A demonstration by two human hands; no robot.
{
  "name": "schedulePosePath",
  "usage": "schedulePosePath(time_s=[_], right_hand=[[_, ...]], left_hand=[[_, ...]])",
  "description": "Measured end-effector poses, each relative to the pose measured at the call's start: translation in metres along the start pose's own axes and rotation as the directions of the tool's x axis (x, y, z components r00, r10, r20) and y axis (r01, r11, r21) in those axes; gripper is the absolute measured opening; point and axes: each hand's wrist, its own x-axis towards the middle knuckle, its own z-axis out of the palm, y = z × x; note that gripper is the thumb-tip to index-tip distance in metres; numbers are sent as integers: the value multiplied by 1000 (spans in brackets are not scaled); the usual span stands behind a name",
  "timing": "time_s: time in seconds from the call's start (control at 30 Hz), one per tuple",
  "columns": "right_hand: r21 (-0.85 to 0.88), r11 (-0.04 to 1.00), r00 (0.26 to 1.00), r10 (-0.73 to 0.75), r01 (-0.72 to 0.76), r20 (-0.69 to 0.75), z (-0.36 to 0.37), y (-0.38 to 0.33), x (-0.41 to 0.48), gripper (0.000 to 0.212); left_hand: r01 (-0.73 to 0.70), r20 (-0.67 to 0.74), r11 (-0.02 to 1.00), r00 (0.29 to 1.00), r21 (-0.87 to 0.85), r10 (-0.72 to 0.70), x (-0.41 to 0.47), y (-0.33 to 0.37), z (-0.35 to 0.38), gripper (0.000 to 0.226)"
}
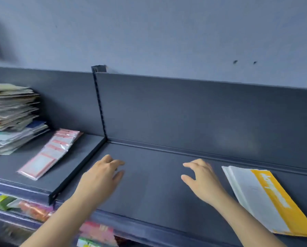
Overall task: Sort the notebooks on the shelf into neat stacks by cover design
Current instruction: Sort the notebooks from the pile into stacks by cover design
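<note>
A dark grey metal shelf (pixel 149 189) runs across the view. My left hand (pixel 101 177) and my right hand (pixel 200 179) hover over its bare middle, fingers loosely bent, holding nothing. To the right of my right hand lies a small stack of white notebooks with a yellow band (pixel 263 198), angled on the shelf. On the neighbouring shelf section at far left stands a tall, uneven pile of mixed notebooks (pixel 11 116). Beside it lies a fanned row of pink-bordered packets (pixel 51 154).
A slotted upright post (pixel 100 104) and a bracket edge (pixel 77 168) split the two shelf sections. A dark back panel (pixel 202 113) closes the rear. Colourful goods (pixel 34 209) fill the lower shelf below the front lip.
</note>
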Motion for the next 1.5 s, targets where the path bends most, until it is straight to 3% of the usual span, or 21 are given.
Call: schedulePosePath(time_s=[0.27, 0.5, 0.73, 1.03, 1.23, 1.3, 1.37, 1.5], right_hand=[[37, 964, 957, -266, 263, 117, 107, -218, 36, 38], [33, 902, 890, -429, 430, 154, 148, -350, 63, 40], [54, 839, 833, -543, 541, 104, 163, -436, 117, 40], [91, 753, 757, -654, 651, -2, 170, -533, 242, 46], [65, 735, 727, -678, 675, 109, 177, -579, 305, 51], [37, 734, 717, -673, 679, 184, 182, -586, 315, 48], [-24, 705, 698, -697, 709, 164, 189, -590, 323, 23], [-172, 625, 641, -765, 761, 57, 192, -592, 326, 38]], left_hand=[[201, -112, 956, 977, 212, -181, -60, -224, -111, 39], [318, -228, 927, 935, 199, -272, -88, -321, -163, 36], [385, -258, 899, 908, 209, -330, -74, -380, -179, 37], [403, -240, 878, 907, 258, -345, 8, -440, -197, 37], [383, -246, 882, 915, 276, -321, 70, -469, -203, 37], [379, -247, 897, 913, 226, -324, 83, -478, -204, 37], [367, -250, 921, 911, 130, -327, 94, -485, -204, 36], [324, -248, 941, 908, -98, -338, 116, -488, -208, 35]])
